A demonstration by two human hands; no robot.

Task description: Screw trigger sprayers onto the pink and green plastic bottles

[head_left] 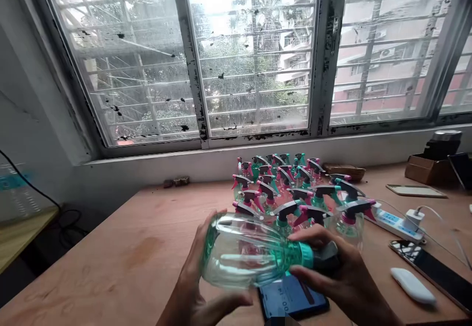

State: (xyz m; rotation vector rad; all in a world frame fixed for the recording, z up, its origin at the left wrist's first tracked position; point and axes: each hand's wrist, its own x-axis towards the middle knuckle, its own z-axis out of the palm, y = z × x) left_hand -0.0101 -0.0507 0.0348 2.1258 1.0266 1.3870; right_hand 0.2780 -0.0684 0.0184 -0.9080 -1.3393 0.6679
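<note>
A clear green spray bottle (247, 250) lies sideways in the air between my hands, above the table. My left hand (206, 286) wraps round its base end, thumb below and fingers behind. At the other end, my right hand (332, 267) grips the green collar (307, 256) and black spray head (328, 259), which is partly hidden by the fingers. Under the bottle lies a phone (289, 299) with a lit screen. Just behind stand several more spray bottles with pink or green trigger heads (287, 210), close together and upright.
To the right are a white power strip (393, 222) with a charger (413, 218), a dark phone (435, 272) and a white mouse-like object (413, 285). A cardboard box (429, 168) stands farther back. Small brown pieces (177, 182) lie by the wall, below the windows.
</note>
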